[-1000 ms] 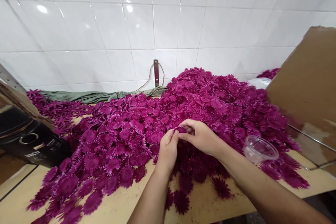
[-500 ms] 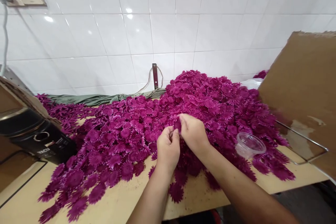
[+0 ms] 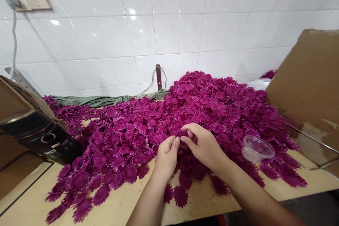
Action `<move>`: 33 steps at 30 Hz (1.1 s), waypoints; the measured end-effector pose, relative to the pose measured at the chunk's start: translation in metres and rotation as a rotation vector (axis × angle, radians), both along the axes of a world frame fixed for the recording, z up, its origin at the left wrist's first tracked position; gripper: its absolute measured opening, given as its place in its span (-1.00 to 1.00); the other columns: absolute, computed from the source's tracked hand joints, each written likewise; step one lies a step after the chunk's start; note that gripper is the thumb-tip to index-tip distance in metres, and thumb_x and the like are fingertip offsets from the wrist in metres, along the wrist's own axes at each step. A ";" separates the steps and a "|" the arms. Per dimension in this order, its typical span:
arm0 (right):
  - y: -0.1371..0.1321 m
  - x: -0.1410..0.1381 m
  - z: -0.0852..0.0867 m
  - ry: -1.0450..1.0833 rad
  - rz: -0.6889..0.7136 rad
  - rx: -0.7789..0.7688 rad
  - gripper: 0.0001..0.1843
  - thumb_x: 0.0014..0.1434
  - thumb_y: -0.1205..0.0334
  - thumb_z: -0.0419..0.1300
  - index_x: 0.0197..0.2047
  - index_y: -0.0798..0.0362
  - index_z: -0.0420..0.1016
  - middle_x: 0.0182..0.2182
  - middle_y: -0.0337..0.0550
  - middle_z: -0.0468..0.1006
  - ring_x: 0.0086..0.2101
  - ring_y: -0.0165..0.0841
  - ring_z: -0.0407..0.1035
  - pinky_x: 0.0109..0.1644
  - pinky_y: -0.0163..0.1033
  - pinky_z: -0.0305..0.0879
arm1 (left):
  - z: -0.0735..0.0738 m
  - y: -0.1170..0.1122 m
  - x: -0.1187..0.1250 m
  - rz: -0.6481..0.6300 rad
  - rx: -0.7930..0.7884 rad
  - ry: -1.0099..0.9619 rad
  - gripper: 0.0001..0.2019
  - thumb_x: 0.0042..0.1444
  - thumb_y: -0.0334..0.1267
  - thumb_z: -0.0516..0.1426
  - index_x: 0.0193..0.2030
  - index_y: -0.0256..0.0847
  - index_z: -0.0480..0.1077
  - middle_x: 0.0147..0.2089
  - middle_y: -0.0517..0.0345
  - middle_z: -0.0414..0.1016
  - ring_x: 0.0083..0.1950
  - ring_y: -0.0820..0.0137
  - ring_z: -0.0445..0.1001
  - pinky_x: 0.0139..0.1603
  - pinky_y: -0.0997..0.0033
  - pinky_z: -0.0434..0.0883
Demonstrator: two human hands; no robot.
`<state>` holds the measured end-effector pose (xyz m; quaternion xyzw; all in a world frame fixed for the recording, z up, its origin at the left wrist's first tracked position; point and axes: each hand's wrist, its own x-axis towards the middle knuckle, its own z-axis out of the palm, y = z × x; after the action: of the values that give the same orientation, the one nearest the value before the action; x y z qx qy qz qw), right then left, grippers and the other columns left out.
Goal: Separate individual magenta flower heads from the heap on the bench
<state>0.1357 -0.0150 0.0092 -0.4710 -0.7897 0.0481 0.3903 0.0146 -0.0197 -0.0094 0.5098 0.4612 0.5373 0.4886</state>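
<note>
My left hand is closed in a pinch, thumb tip against the forefinger, at the front of a heap of purple fabric-like flower heads. Just right of it, my right hand curls its fingers and thumb around a purple flower head. Both sets of fingertips meet at this piece, and most of it is hidden by them. Below the hands, several loose flower heads lie on the pale wooden table.
A clear plastic tub sits among flowers at right, before a cardboard sheet and a metal wire frame. On the left a black vacuum flask leans beside a cardboard box. Behind runs a tiled wall with green cloth along it.
My right hand has turned and lowered slightly, its fingers now curled over the flower head. The left hand stays close by, a little lower. The whole view has shifted slightly.
</note>
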 end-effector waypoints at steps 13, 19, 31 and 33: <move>0.078 0.039 0.044 -0.148 -0.531 0.050 -0.78 0.09 0.35 0.03 -0.20 0.16 0.42 -0.27 0.05 0.52 -0.29 -0.19 0.40 -0.18 -0.13 0.29 | 0.002 -0.013 -0.001 -0.021 0.081 0.098 -0.79 -0.04 -0.13 0.11 -0.51 -0.24 0.32 -0.55 0.25 0.29 -0.46 0.49 0.24 -0.39 0.52 0.24; 0.049 0.028 0.046 -0.007 -0.160 -0.182 -0.60 0.12 0.25 0.06 0.05 0.08 0.33 -0.11 0.00 0.51 -0.20 -0.22 0.43 -0.11 -0.06 0.34 | 0.007 0.001 -0.005 0.003 -0.046 -0.174 -0.76 -0.20 -0.16 0.22 -0.40 -0.26 0.38 -0.56 0.28 0.38 -0.48 0.50 0.34 -0.37 0.50 0.32; 0.003 -0.001 0.009 0.059 0.044 -0.231 -0.82 0.01 0.38 0.17 -0.25 0.10 0.33 -0.30 -0.11 0.44 -0.30 -0.33 0.35 -0.19 -0.19 0.30 | -0.008 0.008 -0.002 -0.021 -0.046 0.045 -0.61 -0.06 0.08 0.06 -0.64 -0.19 0.14 -0.70 0.35 0.13 -0.64 0.56 0.07 -0.57 0.51 0.08; 0.002 -0.003 0.012 -0.003 0.070 -0.163 -0.86 0.04 0.40 0.14 -0.26 0.10 0.36 -0.27 -0.09 0.42 -0.25 -0.30 0.33 -0.14 -0.16 0.26 | -0.010 0.007 -0.004 0.021 -0.023 0.032 -0.58 -0.08 0.12 0.06 -0.64 -0.18 0.09 -0.67 0.38 0.04 -0.62 0.57 0.01 -0.57 0.52 0.05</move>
<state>0.1331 -0.0129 0.0209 -0.4733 -0.7998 0.1252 0.3472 0.0109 -0.0122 -0.0196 0.5078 0.4804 0.5290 0.4812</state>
